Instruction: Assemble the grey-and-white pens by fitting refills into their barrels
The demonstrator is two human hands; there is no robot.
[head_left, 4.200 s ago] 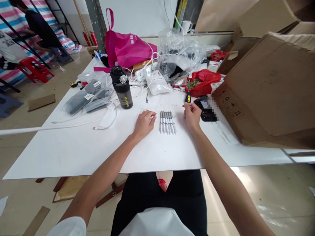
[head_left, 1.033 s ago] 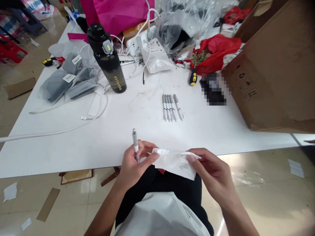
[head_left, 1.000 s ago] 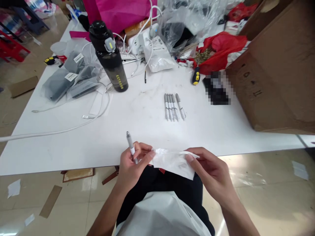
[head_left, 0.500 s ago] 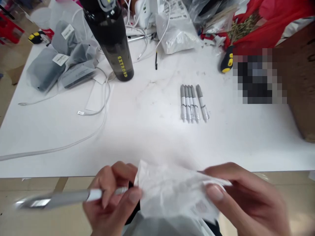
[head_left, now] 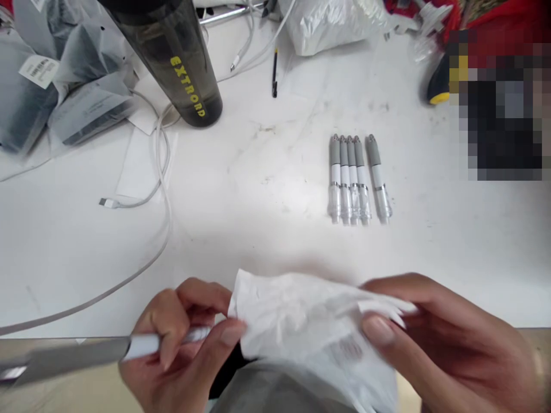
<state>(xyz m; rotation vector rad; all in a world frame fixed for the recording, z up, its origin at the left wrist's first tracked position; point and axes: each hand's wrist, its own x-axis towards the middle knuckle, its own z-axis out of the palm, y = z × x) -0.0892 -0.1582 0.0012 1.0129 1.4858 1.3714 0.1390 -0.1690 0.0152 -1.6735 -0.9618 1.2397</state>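
Observation:
My left hand (head_left: 181, 338) is closed round a grey-and-white pen (head_left: 86, 354) that points out to the left, blurred. The same hand also pinches the left edge of a crumpled white tissue (head_left: 301, 321). My right hand (head_left: 447, 344) grips the tissue's right side, thumb on top. Both hands hover at the near edge of the white table (head_left: 258, 229). Several matching pens (head_left: 355, 179) lie side by side on the table beyond my right hand, one slightly apart from the others.
A dark water bottle (head_left: 172, 57) stands at the back left, with white cables (head_left: 159, 172) and grey plastic packets (head_left: 51, 92) beside it. A silver pouch (head_left: 336, 23), a small black pen (head_left: 274, 71) and a yellow-black tool handle (head_left: 439, 86) lie farther back.
One pen left the row and is now in my left hand; a tissue came into both hands. The pen swung from upright to pointing left, and the view moved closer to the table.

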